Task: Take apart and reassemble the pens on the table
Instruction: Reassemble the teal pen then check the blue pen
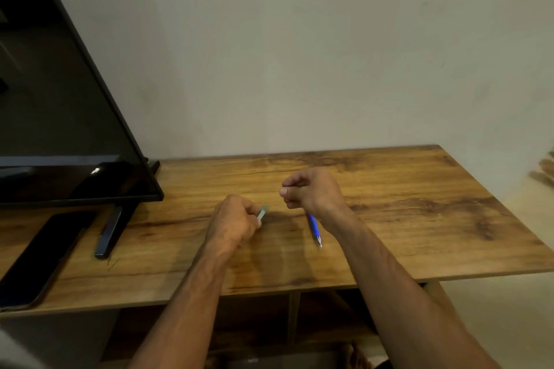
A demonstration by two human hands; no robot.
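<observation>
Blue pen lies on the worktop, tip toward the near edge, back end hidden under the right wrist. Left hand just beside it, fingers clamped on a pale, blurred pen part. Right hand hovers above, fingers curled together against the thumb; can't tell if anything's inside.

Blue pen lies flat, silvery tip nearest — blurred greenish piece, perhaps a pen, to its left.

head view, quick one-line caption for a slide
Left hand grips a pale green pen piece; right hand is curled near a blue pen lying on the wooden table.
</observation>
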